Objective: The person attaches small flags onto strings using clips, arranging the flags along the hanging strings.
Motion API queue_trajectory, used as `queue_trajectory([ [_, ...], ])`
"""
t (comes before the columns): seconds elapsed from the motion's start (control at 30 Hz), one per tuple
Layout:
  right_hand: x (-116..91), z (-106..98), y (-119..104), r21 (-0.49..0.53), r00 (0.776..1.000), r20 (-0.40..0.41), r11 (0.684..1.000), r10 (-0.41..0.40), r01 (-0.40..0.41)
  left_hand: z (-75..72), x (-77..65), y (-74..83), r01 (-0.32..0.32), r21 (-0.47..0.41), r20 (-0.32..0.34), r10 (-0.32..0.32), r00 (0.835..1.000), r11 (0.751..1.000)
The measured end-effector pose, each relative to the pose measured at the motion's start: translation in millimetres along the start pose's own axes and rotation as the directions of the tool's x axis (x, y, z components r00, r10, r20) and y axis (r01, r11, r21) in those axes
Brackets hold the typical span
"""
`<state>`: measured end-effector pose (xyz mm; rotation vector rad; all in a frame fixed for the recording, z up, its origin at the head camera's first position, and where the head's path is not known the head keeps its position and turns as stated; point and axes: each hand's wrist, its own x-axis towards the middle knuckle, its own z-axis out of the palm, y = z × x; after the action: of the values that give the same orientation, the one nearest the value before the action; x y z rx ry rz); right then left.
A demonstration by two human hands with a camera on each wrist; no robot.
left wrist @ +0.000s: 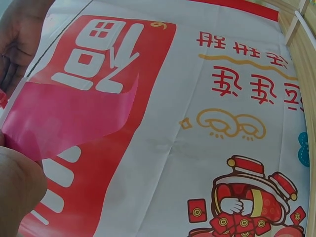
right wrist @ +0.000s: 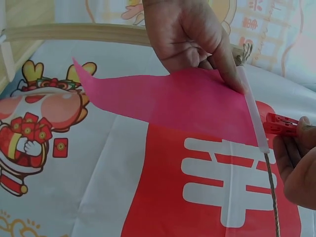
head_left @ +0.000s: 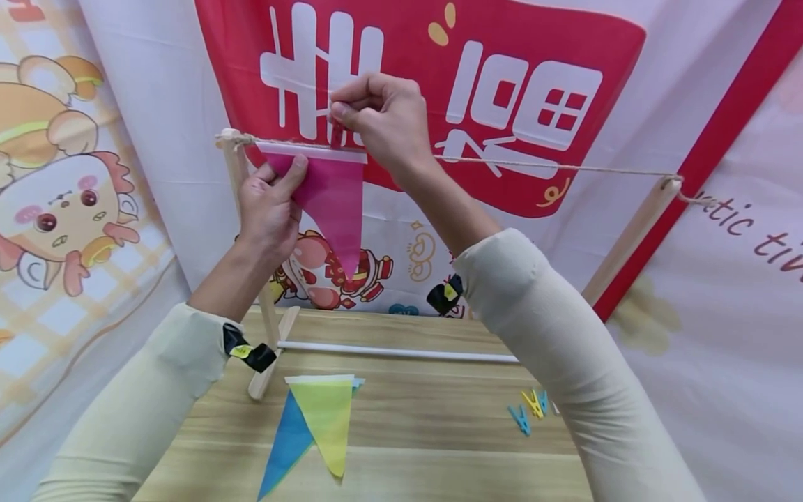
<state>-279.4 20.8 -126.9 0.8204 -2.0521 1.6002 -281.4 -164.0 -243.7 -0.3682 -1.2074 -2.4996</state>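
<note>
A pink triangular pennant (head_left: 335, 202) hangs point down at the left end of a twine line (head_left: 552, 165). My left hand (head_left: 270, 209) pinches it near its upper left corner, thumb on the front. The pennant's white top strip (right wrist: 254, 111) lies along the twine. My right hand (head_left: 398, 129) pinches a red clothespin (right wrist: 280, 124) between thumb and fingers. The clothespin's tip is right at the white strip, a little right of its middle. In the left wrist view, the pink cloth (left wrist: 74, 116) spreads out from my left thumb.
The twine runs between a left wooden post (head_left: 233, 164) and a right wooden post (head_left: 633, 237). A white rod (head_left: 401, 351) spans low between them. A yellow pennant (head_left: 329, 411) overlaps a blue pennant (head_left: 285, 439) on the wooden table. Small clothespins (head_left: 519, 420) lie at the right.
</note>
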Motion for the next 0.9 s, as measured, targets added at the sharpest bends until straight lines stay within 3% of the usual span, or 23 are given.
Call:
queue_trajectory([
  [0.9,11,19,2,-0.145,0.987,0.162,0.989,0.018,0.005,1.9,6.0,-3.2,0.005,-0.011,0.001,-0.005,1.0,1.0],
])
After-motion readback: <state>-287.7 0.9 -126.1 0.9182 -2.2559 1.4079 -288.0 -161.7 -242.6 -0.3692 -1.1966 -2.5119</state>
